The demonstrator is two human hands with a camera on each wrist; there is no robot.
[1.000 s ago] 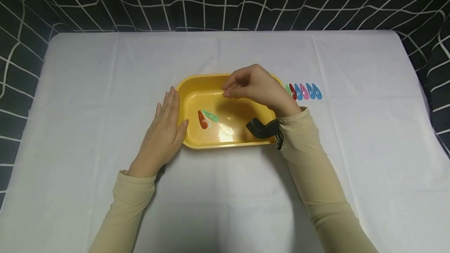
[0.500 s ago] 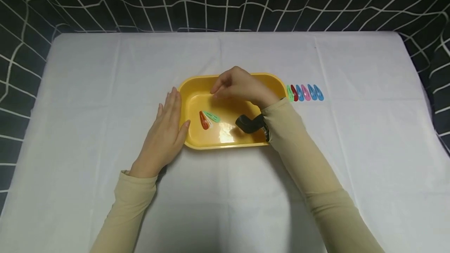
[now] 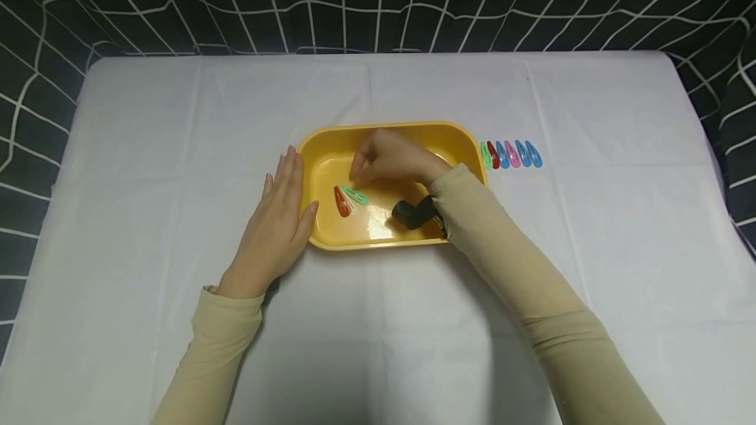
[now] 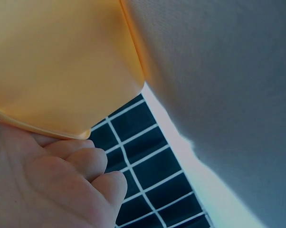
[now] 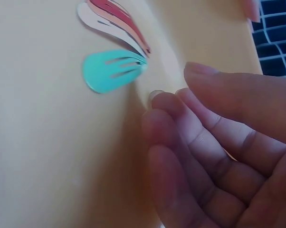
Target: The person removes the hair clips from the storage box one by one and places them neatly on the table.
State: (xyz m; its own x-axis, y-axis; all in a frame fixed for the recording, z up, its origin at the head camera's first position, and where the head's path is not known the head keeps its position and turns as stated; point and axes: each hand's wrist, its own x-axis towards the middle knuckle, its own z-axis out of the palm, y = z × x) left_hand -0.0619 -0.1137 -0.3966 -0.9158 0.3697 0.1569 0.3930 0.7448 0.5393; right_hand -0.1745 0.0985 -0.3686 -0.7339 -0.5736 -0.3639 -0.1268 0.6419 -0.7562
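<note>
Inside the yellow plastic tray (image 3: 407,241) lie a green snap hair clip (image 3: 355,195), a red one (image 3: 341,202) and a white one (image 5: 107,29), their narrow ends close together. My right hand (image 3: 390,159) is over the tray just above these clips. In the right wrist view its fingers (image 5: 169,123) are bent, the thumb stands apart from them, and nothing is between. My left hand (image 3: 274,225) lies along the tray's left side with straight fingers, touching the rim; the left wrist view shows the fingertips under that rim.
Just right of the tray, several hair clips (image 3: 511,154) in green, red, blue and pink stand in a row on the white-covered table (image 3: 378,333). A dark cloth with a white grid (image 3: 354,5) hangs behind the table. A black wrist device (image 3: 413,213) hangs below the right sleeve.
My right hand has moved left and down into the tray, closer to the clips there. The left hand has stayed at the tray's left side, and the clips have not moved.
</note>
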